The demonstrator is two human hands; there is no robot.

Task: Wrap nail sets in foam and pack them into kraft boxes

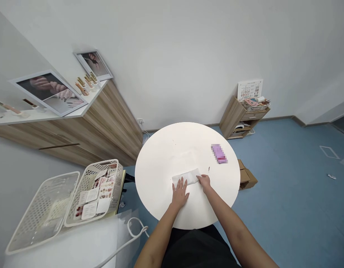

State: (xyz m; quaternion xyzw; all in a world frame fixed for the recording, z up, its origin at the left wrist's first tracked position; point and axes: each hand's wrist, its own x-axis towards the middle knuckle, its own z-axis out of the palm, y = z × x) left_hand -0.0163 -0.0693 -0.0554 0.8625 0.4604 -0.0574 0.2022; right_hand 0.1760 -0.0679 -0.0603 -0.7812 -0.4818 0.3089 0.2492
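Observation:
A folded white tissue or cloth (192, 176) lies as a narrow strip on the round white table (157, 163). My left hand (179, 194) rests flat at its left end, fingers spread over the near edge. At the right end, my right hand (204, 181) pinches the strip's corner between thumb and fingers. A blurred-out purple packet-like thing (219, 153) lies farther right on the tabletop. Between it and my right hand sits a tiny dark object (209, 169), too small to name.
On the left stand white plastic baskets (72, 199), one holding several printed cards, and a wooden cabinet (113, 123) with framed pictures and bottles. A white cable (124, 243) curls near my left arm. Cardboard (247, 176) lies right of the table; a small wooden cabinet (230, 115) stands behind.

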